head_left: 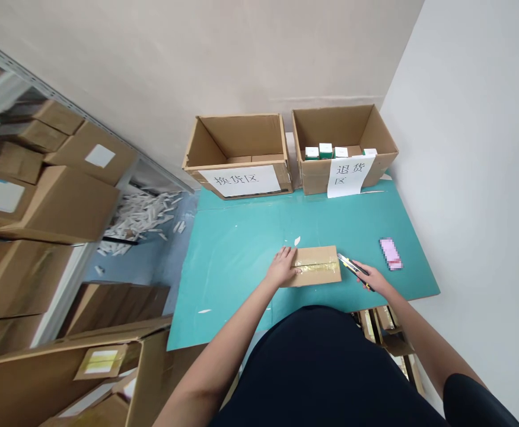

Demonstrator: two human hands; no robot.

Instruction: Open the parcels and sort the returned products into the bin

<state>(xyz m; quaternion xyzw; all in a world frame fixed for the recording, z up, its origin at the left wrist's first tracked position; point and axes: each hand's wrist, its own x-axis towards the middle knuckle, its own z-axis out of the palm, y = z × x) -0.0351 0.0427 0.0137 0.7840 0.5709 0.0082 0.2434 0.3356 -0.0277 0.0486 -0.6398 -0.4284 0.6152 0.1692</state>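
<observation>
A small cardboard parcel (317,265) lies on the teal tabletop (236,267), with a strip of clear tape (317,267) running lengthwise across it. My left hand (281,267) rests flat on the parcel's left end, fingers spread. My right hand (370,277) grips a yellow-and-black utility knife (352,266), and its blade tip is close to the parcel's right corner. Whether the blade touches the cardboard is hard to tell. To the right of the knife lies a pixelated pink flat object (390,254).
Two open cartons stand at the table's far edge, the left one (236,139) with a white label (240,181), the right one (343,127) holding several white-and-green boxes (325,151). Stacked cartons (50,178) and white scraps (139,216) lie left of the table; a wall stands right.
</observation>
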